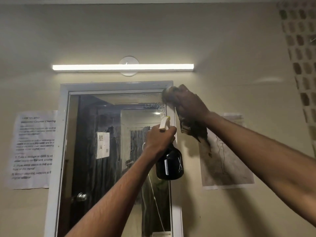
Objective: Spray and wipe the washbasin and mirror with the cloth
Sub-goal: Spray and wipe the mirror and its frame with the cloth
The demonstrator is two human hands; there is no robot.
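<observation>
A tall mirror (106, 151) in a white frame hangs on the beige wall, with spray droplets near its top right corner. My right hand (186, 101) grips a dark brownish cloth (193, 129) and holds it against that top right corner; the rest of the cloth hangs down below the hand. My left hand (159, 139) grips the neck of a black spray bottle (170, 165) with a cream trigger head, held up in front of the mirror's right edge. The washbasin is out of view.
A lit tube lamp (123, 67) is mounted above the mirror. A printed instruction sheet (34, 149) is taped to the wall on the left, another paper (227, 165) on the right. A patterned vent block wall (301, 48) fills the far right.
</observation>
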